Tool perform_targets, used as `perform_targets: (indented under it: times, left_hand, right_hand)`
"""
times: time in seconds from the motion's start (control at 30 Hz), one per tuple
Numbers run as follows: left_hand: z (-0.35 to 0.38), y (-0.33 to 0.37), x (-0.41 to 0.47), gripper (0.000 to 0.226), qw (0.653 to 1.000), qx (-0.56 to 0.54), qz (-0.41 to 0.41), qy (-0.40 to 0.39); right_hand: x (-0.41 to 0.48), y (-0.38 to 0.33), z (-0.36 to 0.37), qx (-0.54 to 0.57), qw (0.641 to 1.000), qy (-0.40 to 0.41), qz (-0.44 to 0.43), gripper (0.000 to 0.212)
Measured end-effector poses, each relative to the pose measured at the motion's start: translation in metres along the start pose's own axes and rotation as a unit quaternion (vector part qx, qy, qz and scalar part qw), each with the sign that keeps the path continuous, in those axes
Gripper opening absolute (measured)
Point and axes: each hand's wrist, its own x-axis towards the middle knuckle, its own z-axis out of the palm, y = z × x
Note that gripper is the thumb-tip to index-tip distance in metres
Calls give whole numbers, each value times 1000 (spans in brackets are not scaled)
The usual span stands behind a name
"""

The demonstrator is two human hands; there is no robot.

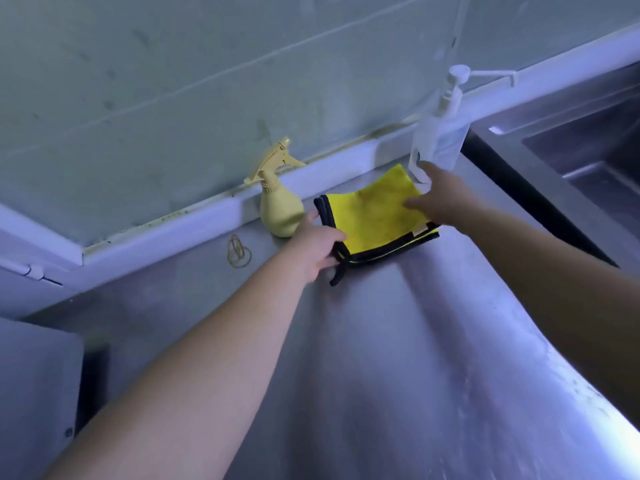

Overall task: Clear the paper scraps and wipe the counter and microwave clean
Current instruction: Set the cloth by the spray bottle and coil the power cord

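A folded yellow cloth [372, 216] with black edging lies flat on the steel counter [381, 358] near the back wall. My left hand [317, 247] holds the cloth's left edge, thumb on top and fingers curled at the corner. My right hand [438, 199] rests on the cloth's right part with its fingers laid over it. A cream spray bottle [278, 209] stands just left of the cloth, close to my left hand. No paper scraps show.
A white pump bottle [440, 140] stands at the back, right behind my right hand. Rubber bands [238, 252] lie left of the spray bottle. A steel sink [581, 157] is at the right. A grey appliance corner [34, 393] shows at lower left.
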Motion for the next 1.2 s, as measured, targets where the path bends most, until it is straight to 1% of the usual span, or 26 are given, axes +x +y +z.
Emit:
perform_targets:
  times: [0.03, 0.07, 0.1, 0.13, 0.2, 0.3, 0.37, 0.47, 0.57, 0.63, 0.67, 0.7, 0.77, 0.8, 0.87, 0.97, 1.0, 1.1, 1.2]
  left_hand:
    - [1, -6, -1, 69, 997, 71, 16, 24]
    - [0, -14, -4, 67, 987, 142, 45, 53]
    - [-2, -26, -10, 65, 974, 199, 80, 70]
    - [-5, -39, -18, 62, 961, 243, 109, 72]
    - [-18, -69, -38, 57, 943, 295, 142, 63]
    - [-45, -113, -76, 54, 936, 305, 159, 76]
    - [-62, -137, -106, 53, 931, 313, 163, 90]
    - [-88, -160, -148, 55, 933, 322, 142, 80]
    - [-123, -170, -190, 53, 943, 306, 114, 71]
    - [-151, -170, -217, 49, 952, 282, 99, 58]
    - [-165, -170, -232, 46, 956, 276, 90, 45]
    - [-178, -168, -247, 44, 960, 266, 81, 23]
    - [-201, -164, -278, 37, 973, 219, 66, -17]
    - [-212, -163, -292, 33, 981, 184, 61, -21]
    - [-232, -161, -319, 28, 989, 133, 63, -16]
    - [-261, -163, -359, 29, 989, 107, 99, -2]
    - [-270, -164, -373, 28, 988, 102, 116, -1]
    - [-300, -167, -415, 28, 985, 63, 162, -14]
    - [-331, -174, -456, 27, 980, 36, 193, -26]
  right_hand:
    - [4, 0, 12, -125, 992, 15, -22, 82]
    - [4, -1, 28, -199, 978, 14, -53, 85]
    - [2, -2, 47, -234, 969, -9, -79, 86]
    - [-3, -2, 67, -251, 963, -40, -94, 87]
    - [-13, 4, 105, -277, 953, -74, -98, 88]
    - [-20, 14, 129, -273, 957, -15, -97, 86]
    - [-19, 12, 129, -271, 958, -13, -91, 87]
    - [-18, 5, 121, -289, 953, -55, -66, 89]
    - [-24, -16, 101, -328, 936, -126, -22, 90]
    - [-41, -44, 93, -341, 930, -136, 7, 88]
    - [-55, -60, 94, -330, 936, -120, 5, 84]
    - [-74, -75, 99, -298, 950, -93, -9, 78]
    - [-123, -103, 114, -201, 977, -33, -53, 64]
    - [-151, -117, 122, -153, 985, -23, -72, 58]
    - [-209, -142, 137, -74, 992, -35, -96, 45]
    - [-287, -177, 153, 7, 992, -55, -117, 28]
    - [-310, -184, 157, 25, 991, -51, -122, 25]
    - [-378, -198, 164, 47, 991, -18, -124, 26]
    - [-440, -208, 167, 68, 994, -1, -88, 23]
